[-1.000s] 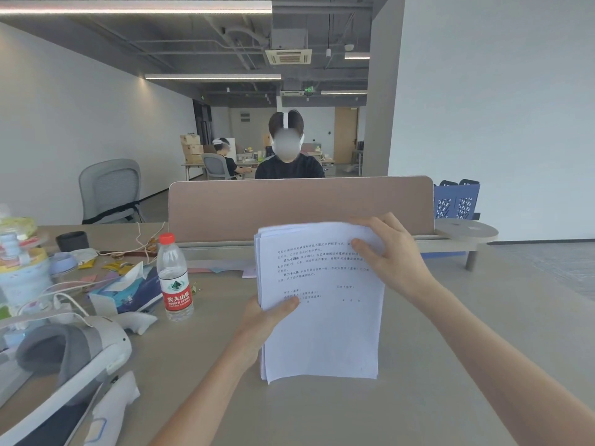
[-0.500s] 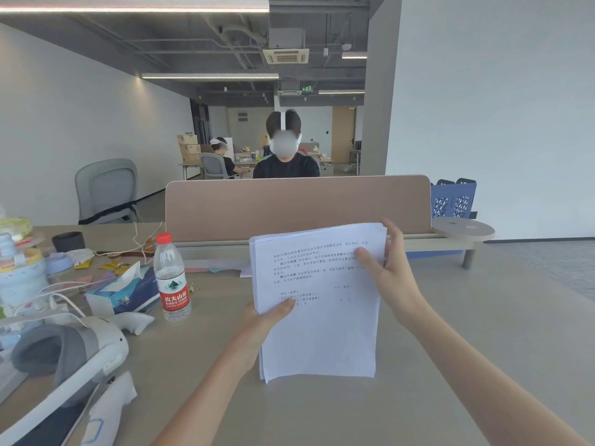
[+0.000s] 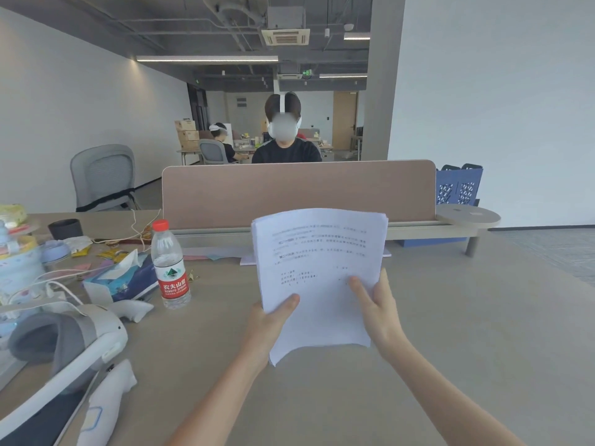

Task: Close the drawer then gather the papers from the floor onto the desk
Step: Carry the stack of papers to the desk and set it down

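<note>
A stack of white printed papers [image 3: 318, 272] stands nearly upright above the beige desk [image 3: 450, 333], in front of me. My left hand [image 3: 267, 323] grips its lower left edge, thumb on the front sheet. My right hand [image 3: 380, 310] grips the lower right side, thumb across the page. The bottom edge of the stack curls just over the desk top. The drawer and the floor are out of view.
A water bottle [image 3: 169, 265] with a red label stands left of the papers, beside a tissue box [image 3: 122, 278]. A white headset [image 3: 64, 349], cables and clutter fill the left of the desk. A brown partition [image 3: 299, 191] rises behind, a person seated beyond it.
My right hand has slid from the top right corner of the stack down to its lower right side. The stack stays upright in both hands.
</note>
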### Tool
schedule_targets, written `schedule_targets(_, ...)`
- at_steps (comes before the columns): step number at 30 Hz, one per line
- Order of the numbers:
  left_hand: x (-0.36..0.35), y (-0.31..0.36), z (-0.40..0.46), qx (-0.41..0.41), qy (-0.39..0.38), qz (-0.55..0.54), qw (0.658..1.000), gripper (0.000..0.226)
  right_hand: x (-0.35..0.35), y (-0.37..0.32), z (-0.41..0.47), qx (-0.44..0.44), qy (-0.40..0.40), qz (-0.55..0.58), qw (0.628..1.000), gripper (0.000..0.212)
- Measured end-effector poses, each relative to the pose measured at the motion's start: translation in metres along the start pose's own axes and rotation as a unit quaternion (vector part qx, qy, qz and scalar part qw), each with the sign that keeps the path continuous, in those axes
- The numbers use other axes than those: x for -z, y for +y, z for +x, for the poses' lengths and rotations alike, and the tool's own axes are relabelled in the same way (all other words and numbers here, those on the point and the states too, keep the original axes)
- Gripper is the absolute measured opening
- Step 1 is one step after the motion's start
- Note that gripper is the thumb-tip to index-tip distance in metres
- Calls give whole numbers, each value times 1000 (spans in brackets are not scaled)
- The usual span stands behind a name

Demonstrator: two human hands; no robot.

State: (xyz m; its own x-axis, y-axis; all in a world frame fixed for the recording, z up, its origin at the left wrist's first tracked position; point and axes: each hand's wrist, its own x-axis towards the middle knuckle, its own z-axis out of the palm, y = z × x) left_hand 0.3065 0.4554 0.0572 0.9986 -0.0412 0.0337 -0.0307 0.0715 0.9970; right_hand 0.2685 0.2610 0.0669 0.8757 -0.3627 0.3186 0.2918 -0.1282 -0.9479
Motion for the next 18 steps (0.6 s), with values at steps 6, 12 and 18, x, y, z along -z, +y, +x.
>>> schedule_targets(6, 0, -9, -4, -4, 8, 22, 1000, 8, 3, 24, -13, -44, 10, -14, 999, 17)
schedule_targets(12, 0, -18, -4, 7, 8, 53, 999, 12, 3, 38, -19, -68, -7, -36, 997, 13)
schedule_targets(18, 1, -20, -7, 11, -5, 61, 998, 2, 5, 49, -21, -89, -34, -44, 994, 14)
